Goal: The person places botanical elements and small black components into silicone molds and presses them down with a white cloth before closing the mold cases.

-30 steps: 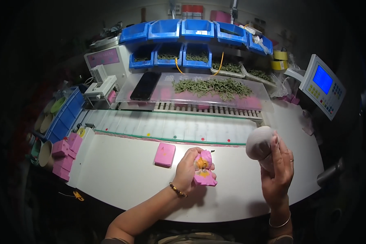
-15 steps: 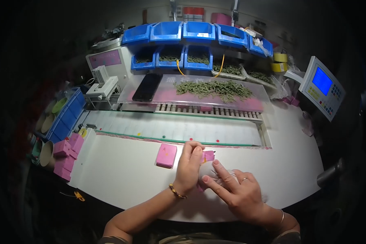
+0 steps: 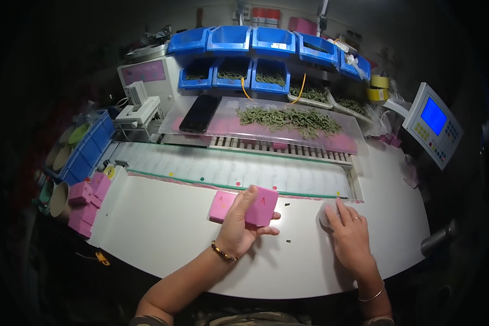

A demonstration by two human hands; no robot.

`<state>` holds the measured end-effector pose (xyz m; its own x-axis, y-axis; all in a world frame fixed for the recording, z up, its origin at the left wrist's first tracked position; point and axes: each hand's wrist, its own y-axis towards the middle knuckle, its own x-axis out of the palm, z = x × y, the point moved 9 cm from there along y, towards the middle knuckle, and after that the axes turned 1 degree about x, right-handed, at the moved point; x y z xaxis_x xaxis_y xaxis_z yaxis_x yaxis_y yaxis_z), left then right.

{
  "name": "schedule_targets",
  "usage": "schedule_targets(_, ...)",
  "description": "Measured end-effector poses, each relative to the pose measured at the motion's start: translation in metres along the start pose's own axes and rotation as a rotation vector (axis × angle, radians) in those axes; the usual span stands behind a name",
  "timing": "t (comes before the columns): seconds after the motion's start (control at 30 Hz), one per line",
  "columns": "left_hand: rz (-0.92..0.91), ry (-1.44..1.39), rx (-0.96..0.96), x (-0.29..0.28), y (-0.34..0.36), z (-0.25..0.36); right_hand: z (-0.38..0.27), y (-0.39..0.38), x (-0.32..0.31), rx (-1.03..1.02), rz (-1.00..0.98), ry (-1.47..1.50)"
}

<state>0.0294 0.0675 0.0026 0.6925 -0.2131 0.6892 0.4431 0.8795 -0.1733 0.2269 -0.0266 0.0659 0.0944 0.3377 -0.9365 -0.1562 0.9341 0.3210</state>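
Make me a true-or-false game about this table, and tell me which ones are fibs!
1. The left hand holds a pink packet. True.
2. The right hand touches a black phone. False: it touches a rounded whitish thing.
3. Little green pieces lie on the clear sheet. True.
4. The screen at the right glows red. False: it glows blue.
5. A second pink packet lies on the white table. True.
6. The top row of bins is yellow. False: it is blue.
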Motion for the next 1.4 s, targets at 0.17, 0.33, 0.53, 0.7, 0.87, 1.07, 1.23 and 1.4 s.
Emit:
schedule_targets(0.17,-0.057,0.046,0.079,0.014,-0.007,-0.004,-0.042,0.034,-0.019,-0.147,0.051,0.744)
schedule_targets(0.33,-0.044,0.322,0.367,0.009,-0.016,0.001,-0.055,0.051,0.008,0.118,-0.081,1.411)
schedule_targets(0.53,-0.150,0.380,0.433,0.013,-0.028,0.005,-0.059,0.052,-0.004,0.083,0.117,1.279)
schedule_targets(0.7,-0.109,0.575,0.604,0.013,-0.028,0.023,-0.052,0.050,-0.019,0.006,0.256,1.146)
schedule_targets(0.87,0.116,1.113,1.031,0.025,-0.056,0.050,-0.038,0.060,0.004,0.211,0.160,1.382)
schedule_targets(1.07,0.058,1.182,1.022,0.041,-0.050,0.045,-0.058,0.067,0.026,0.193,0.000,1.559)
schedule_targets(1.23,0.015,0.680,0.599,0.005,-0.018,0.039,-0.049,0.067,0.042,0.262,-0.049,1.823)
schedule_targets(1.4,-0.119,0.753,0.459,0.017,-0.017,0.030,-0.050,0.065,0.041,0.195,-0.103,1.865)
